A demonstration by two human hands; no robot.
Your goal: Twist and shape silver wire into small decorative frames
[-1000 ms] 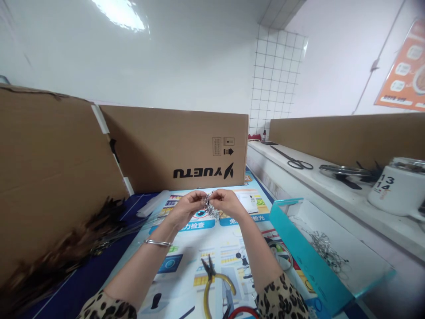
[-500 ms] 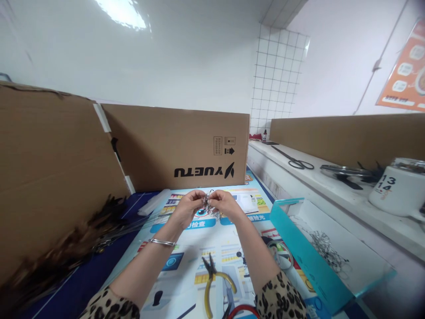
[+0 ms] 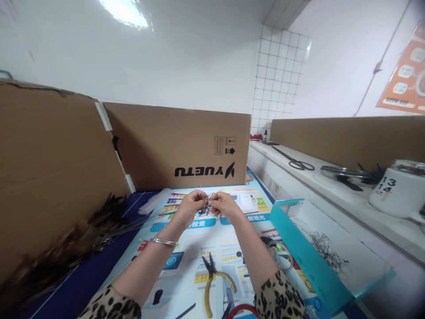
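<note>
A small silvery metal piece (image 3: 208,202) sits between my two hands, above the printed table sheet (image 3: 186,252); its fine shape is too small to tell. My left hand (image 3: 192,204) pinches its left side with thumb and fingers. On its other side my right hand (image 3: 222,204) is closed on it too, fingertips almost touching those of the left. Yellow-handled pliers (image 3: 212,277) lie with open jaws on the sheet nearer to me, and a red-handled tool (image 3: 244,308) is partly visible at the bottom edge.
At the right stands a turquoise box (image 3: 312,252) holding tangled metal wires (image 3: 327,250). Brown feathery material (image 3: 66,248) lies at left beside cardboard panels (image 3: 149,146). A roll of tape (image 3: 280,254) lies by my right forearm. Scissors (image 3: 300,165) and a white mug (image 3: 398,188) rest on the ledge.
Both hands stay in nearly the same place around the metal piece. The fingers of my right hand have shifted slightly and curl a little more.
</note>
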